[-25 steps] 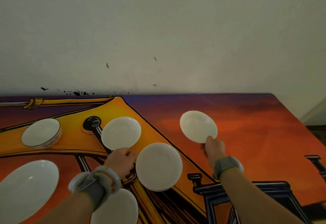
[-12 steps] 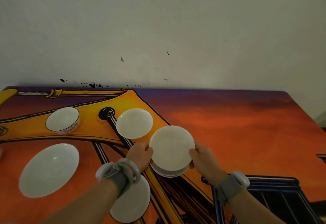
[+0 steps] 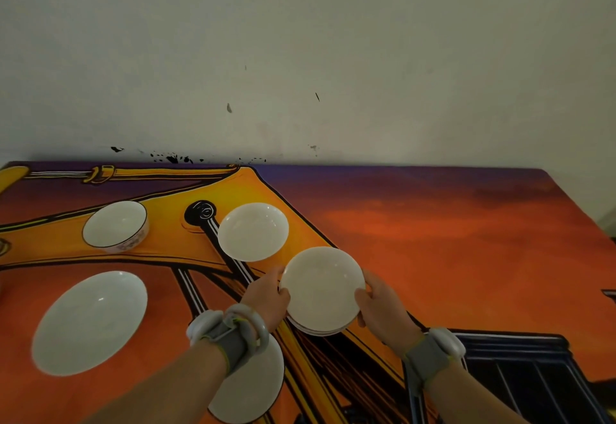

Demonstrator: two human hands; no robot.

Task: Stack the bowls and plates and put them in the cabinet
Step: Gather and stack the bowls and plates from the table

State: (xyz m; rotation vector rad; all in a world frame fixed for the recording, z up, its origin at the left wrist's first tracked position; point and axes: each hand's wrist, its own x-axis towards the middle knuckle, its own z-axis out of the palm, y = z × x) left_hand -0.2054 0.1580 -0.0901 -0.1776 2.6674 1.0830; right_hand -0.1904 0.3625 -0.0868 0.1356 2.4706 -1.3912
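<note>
In the lower middle of the frame, a plate lies partly hidden under a wristband, its upper rim out of sight. Beneath the top dish of the stack only thin rims peek out, too blurred to count, and the fingers of the left hand and right hand disappear under it. The print on the small bowl at upper left is unreadable.

Head-worn — downward over table, seemingly close

I see dish stack central on tabletop | rear plate just behind-left of it | bowl further left | left plate before bowl | near plate closest to me
</note>
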